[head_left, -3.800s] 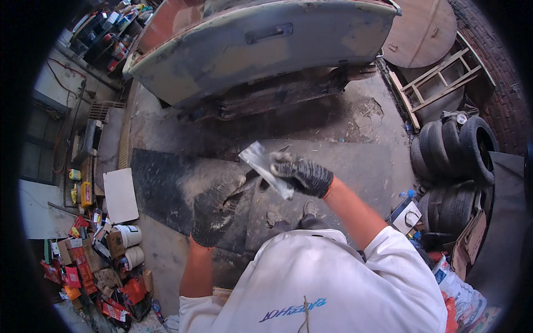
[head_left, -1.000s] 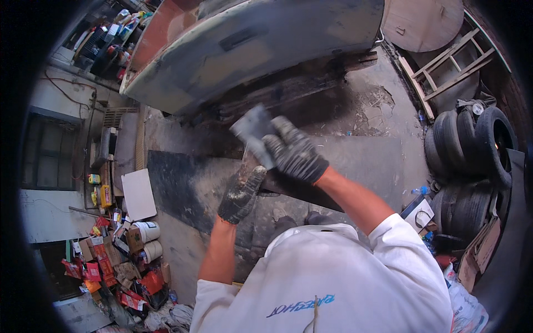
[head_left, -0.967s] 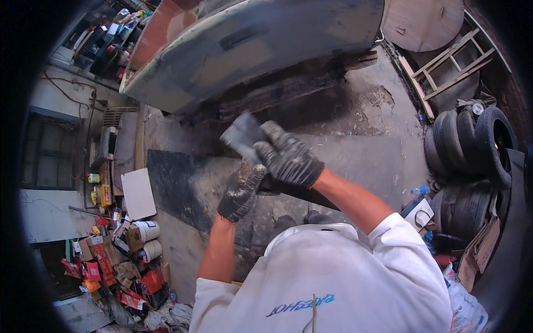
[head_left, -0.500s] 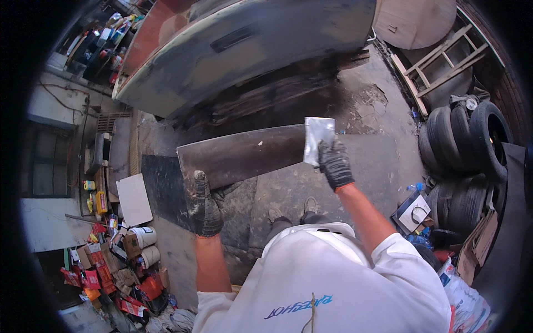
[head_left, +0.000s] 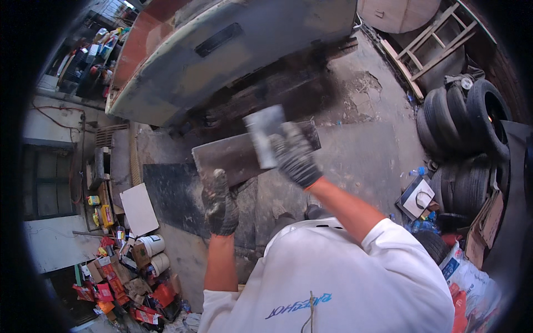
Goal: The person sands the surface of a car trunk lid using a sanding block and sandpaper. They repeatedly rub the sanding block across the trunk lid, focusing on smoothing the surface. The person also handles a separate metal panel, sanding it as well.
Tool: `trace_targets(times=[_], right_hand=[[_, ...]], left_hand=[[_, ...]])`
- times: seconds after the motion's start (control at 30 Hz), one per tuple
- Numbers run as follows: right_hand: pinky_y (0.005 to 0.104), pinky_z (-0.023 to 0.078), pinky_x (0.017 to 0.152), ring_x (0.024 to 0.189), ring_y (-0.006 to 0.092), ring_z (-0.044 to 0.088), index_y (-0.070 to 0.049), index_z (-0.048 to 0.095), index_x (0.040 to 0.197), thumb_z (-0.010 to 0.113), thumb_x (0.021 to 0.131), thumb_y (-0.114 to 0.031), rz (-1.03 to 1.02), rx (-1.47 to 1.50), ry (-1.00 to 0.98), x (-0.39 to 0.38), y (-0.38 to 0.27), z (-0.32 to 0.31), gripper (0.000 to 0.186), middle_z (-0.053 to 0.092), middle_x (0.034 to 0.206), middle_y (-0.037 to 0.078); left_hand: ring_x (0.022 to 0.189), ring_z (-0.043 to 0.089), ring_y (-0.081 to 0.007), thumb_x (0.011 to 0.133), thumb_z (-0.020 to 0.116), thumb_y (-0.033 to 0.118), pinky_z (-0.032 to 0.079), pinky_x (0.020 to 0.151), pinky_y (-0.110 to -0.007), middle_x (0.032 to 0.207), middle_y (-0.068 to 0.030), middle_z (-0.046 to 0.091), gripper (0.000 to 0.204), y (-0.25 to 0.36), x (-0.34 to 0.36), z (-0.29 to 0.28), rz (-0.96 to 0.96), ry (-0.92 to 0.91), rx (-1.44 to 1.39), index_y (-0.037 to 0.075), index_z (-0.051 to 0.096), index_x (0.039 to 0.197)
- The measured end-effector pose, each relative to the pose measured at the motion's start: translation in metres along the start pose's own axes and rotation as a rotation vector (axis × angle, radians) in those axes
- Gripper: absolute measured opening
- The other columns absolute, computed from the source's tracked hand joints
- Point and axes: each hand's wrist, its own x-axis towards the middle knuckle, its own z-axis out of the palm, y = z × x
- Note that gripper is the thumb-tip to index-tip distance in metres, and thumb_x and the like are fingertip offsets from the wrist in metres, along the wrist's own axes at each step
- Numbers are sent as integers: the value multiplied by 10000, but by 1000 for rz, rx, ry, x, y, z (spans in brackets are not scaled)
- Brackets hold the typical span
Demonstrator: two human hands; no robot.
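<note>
My gloved left hand [head_left: 221,203] grips the left end of a long dark-brown panel [head_left: 219,161], held up in front of me above the floor. My right hand [head_left: 294,158], in a striped dirty glove, is closed on a silvery-grey flat rectangular piece [head_left: 257,129] lying across the middle of the panel. The piece and my right fingers are motion-blurred, so whether it rests on the panel's face is hard to tell.
A large patchy-painted vehicle panel [head_left: 239,72] spans the top. Stacked tyres [head_left: 449,122], a wooden frame [head_left: 433,50] and a round board [head_left: 388,11] line the right. A white board [head_left: 139,208], buckets [head_left: 152,245] and piled boxes [head_left: 111,277] lie left. Dark sheets [head_left: 355,155] cover floor below.
Since half a second ago my right hand and the silvery piece have moved left from the panel's right end to its middle, with some blur. My left hand still holds the panel.
</note>
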Motion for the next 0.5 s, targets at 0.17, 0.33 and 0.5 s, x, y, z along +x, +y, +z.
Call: trace_targets(times=[0.17,0.33,0.5], right_hand=[[453,482,867,914,388,615,73,579,1099,616,906,-222,164,262,-10,2,3,-8,355,634,970,241],[436,447,916,1099,315,569,32,575,1124,553,935,-193,371,268,113,-23,24,8,295,556,1234,224],[419,459,905,1119,335,559,35,505,1215,551,908,-165,224,366,-593,-19,-15,-13,370,530,1253,243]], left_hand=[[1052,578,-201,966,570,286,575,827,-357,1220,-101,545,467,16,-1,8,-36,-5,-171,69,435,1357],[1085,577,-247,967,568,262,588,826,-406,1250,-129,532,482,19,4,0,55,-21,-327,55,410,1372],[1056,597,-291,975,550,238,599,811,-453,1249,-156,536,454,20,14,2,-37,38,-399,67,406,1370]])
